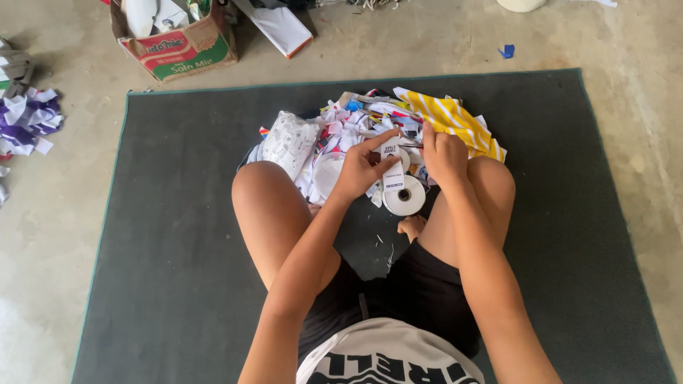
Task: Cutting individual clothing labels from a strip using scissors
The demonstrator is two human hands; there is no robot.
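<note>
The left hand pinches the free end of a white printed label strip between thumb and forefinger, holding it up off its roll. The right hand is curled tight just beside it, fingers folded over something small at the strip's upper edge; a thin dark line between the two hands may be a blade or scissors, but I cannot tell.

Nearest the camera, a white shirt with dark lettering and dark shorts fill the bottom of the view. Both knees are raised, and a bare foot rests on the dark grey mat between the legs. Just beyond the foot stands the white ribbon roll, hole facing up, with the strip rising from it to the hands.

The step in hand looks like parting one label from the strip. The next move would call for a steady left pinch to keep the strip taut, and a clean separation at the printed boundary.

Beyond the hands lies a heap of cut labels and fabric scraps, with a yellow striped cloth at its right. Farther off sit a cardboard box, cut off by the top edge, and purple and white scraps at the left edge.
</note>
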